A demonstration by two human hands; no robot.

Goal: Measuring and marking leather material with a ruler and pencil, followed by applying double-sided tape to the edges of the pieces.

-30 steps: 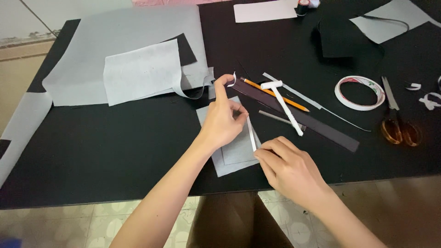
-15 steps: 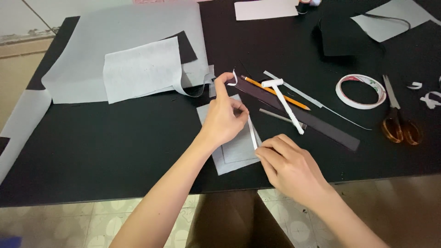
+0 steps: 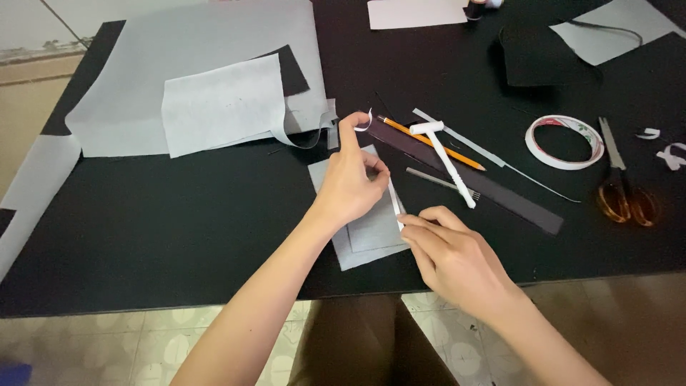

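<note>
A small grey sheet [image 3: 371, 232] is lying on the black counter [image 3: 179, 229] near its front edge, and both hands are being kept on it. A narrow white strip [image 3: 395, 204] is being pinched along the sheet's right edge: its upper part is being gripped by the fingers of the left hand [image 3: 351, 182], while its lower end is being pressed by the fingertips of the right hand [image 3: 457, 261]. A curl of white backing [image 3: 366, 121] is being held up at the tip of the left index finger. The right hand's other fingers are being kept bent and close together, resting at the sheet's lower right corner.

Just beyond the sheet, a long dark strip [image 3: 500, 193] is being crossed by a white T-shaped tool [image 3: 446, 157], with an orange pencil [image 3: 429, 143] and a thin metal tool [image 3: 436, 182] lying beside it. Further right, a tape roll [image 3: 564, 141] and scissors [image 3: 618, 186] with amber handles are lying near each other. To the left, large grey sheets [image 3: 214, 100] are being left spread over the counter, well apart from the hands.
</note>
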